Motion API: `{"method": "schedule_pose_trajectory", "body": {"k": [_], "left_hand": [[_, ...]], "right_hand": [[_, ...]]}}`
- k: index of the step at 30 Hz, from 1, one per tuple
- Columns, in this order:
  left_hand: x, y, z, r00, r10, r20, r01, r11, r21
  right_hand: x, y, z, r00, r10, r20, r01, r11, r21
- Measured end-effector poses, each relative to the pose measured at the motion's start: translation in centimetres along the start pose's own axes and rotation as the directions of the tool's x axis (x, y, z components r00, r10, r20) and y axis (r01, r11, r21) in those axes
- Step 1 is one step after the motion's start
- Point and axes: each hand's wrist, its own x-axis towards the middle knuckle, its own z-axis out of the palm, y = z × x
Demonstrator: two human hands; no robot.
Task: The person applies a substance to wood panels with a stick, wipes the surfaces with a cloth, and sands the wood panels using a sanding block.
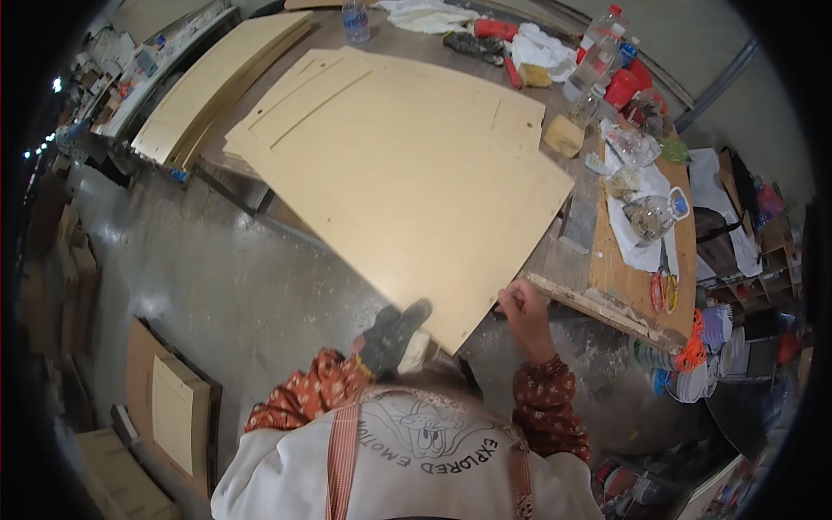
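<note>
tan panel (416, 186), gloved l hand (389, 339), bare r hand (524, 310), both nr edges, can't tell if fingers grip

Head-worn fisheye looks down from close above the hands (523, 303); it faces across the table (407, 45).

Top panel (416, 191) hides most of lower panels (254, 115); plastic bottle (355, 21) beyond it cut off; pale object (418, 352) by near corner unclear.
</note>
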Motion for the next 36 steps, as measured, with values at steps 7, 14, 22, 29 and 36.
{"method": "schedule_pose_trajectory", "body": {"k": [7, 14, 22, 29, 36], "left_hand": [[1.4, 2.7, 2.1, 0.850, 0.428, -0.307, -0.171, 0.776, 0.608], [-1.1, 4.8, 5.1, 0.413, 0.901, -0.129, 0.011, 0.137, 0.990], [6.5, 2.3, 7.9, 0.693, 0.221, 0.686, 0.146, -0.975, 0.167], [3.5, 11.4, 6.3, 0.659, 0.189, 0.728, 0.288, -0.958, -0.012], [3.1, 13.4, 7.2, 0.492, 0.488, 0.721, 0.602, -0.789, 0.123]], "right_hand": [[-2.2, 1.2, -1.8, 0.995, 0.099, 0.020, -0.101, 0.963, 0.249], [-2.8, 1.8, -1.7, 0.993, 0.105, -0.061, -0.081, 0.947, 0.311], [-0.8, -0.3, 0.2, 0.991, 0.120, -0.063, -0.071, 0.857, 0.510], [-1.3, 2.4, -0.1, 0.981, 0.184, 0.064, -0.176, 0.701, 0.691], [-1.5, 2.7, -3.2, 0.933, 0.173, 0.314, -0.348, 0.219, 0.912]]}}
